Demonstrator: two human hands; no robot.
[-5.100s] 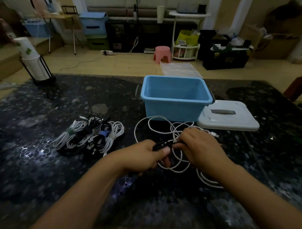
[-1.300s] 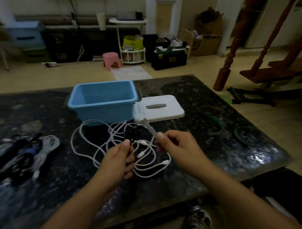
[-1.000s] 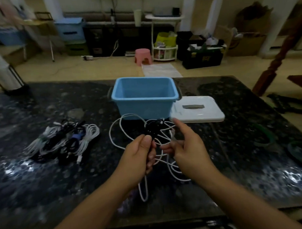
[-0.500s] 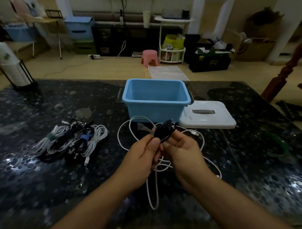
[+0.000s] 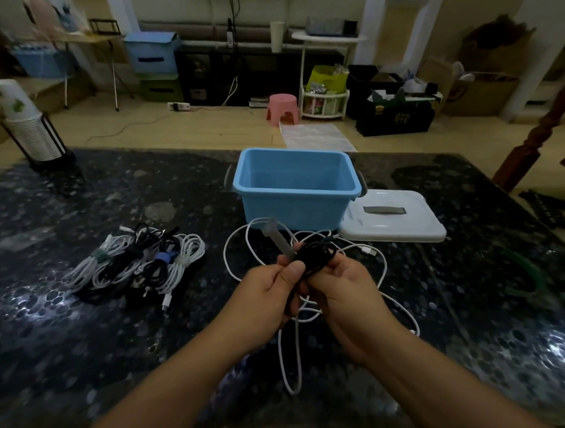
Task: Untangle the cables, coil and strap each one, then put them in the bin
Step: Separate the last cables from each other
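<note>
Both hands meet just in front of the person, over the middle of the desk (image 5: pixel 86 332). The left hand (image 5: pixel 271 292) and the right hand (image 5: pixel 344 287) each curl their fingers around a small coiled black cable (image 5: pixel 316 256), held between them above the desk. A pale grey strap (image 5: pixel 277 241) sticks up from the grip toward 11 o'clock, pinched by the left thumb; it looks as though the strap is about to be wound around the coil, so this cable seems coiled but not yet fastened.

Under and around the hands lies a loose white cable (image 5: pixel 244 244), spread in wide loops from 12 o'clock round to 5 o'clock, with one strand trailing down toward 6 o'clock. It is neither coiled nor strapped, so it appears to be the last one waiting.

At 12 o'clock, just beyond the white loops, stands the blue bin (image 5: pixel 297 207). What shows of its inside holds no cable, so nothing seems to have been put away yet. Its white lid (image 5: pixel 400 222) lies flat beside it at 1 o'clock.

At 10 o'clock sits a group of bundled cables (image 5: pixel 138 263), white and black, already coiled and tied with straps. They rest on the desk, well apart from the bin, and by my reckoning still have to go in.
</note>
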